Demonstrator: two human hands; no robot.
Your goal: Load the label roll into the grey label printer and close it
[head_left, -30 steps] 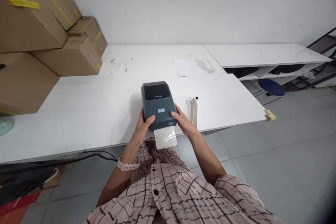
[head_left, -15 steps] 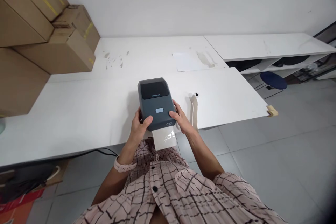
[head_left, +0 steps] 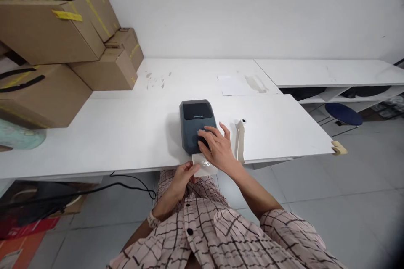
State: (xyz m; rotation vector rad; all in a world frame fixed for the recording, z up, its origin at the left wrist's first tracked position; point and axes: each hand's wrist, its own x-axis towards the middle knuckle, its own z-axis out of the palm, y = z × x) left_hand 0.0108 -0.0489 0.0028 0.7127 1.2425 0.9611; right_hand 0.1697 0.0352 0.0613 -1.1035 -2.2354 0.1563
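A dark grey-blue label printer [head_left: 190, 132] stands on the white table near its front edge. From its front hangs a glossy white label [head_left: 206, 170], out past the edge. My left hand [head_left: 181, 180] pinches the left side of this label between thumb and fingers. Over the printer's front top is my right hand [head_left: 218, 150], open, fingers apart and bent; the index fingertip is at the button, and whether it presses cannot be made out. To the right lies a small roll with a loose paper strip [head_left: 240, 145] running to the table edge.
Cardboard boxes [head_left: 107, 73] are stacked at the left, with a greenish translucent object [head_left: 23, 135] in front. A white sheet [head_left: 230, 85] lies further back. A corner guard [head_left: 339, 148] covers the table's right corner; beyond is a blue stool [head_left: 343, 113]. A black cable [head_left: 120, 184] hangs below the table.
Both hands have let go of the printer's sides. My left hand has moved down and taken hold of the label; my right hand has moved over the top. The view has shifted left.
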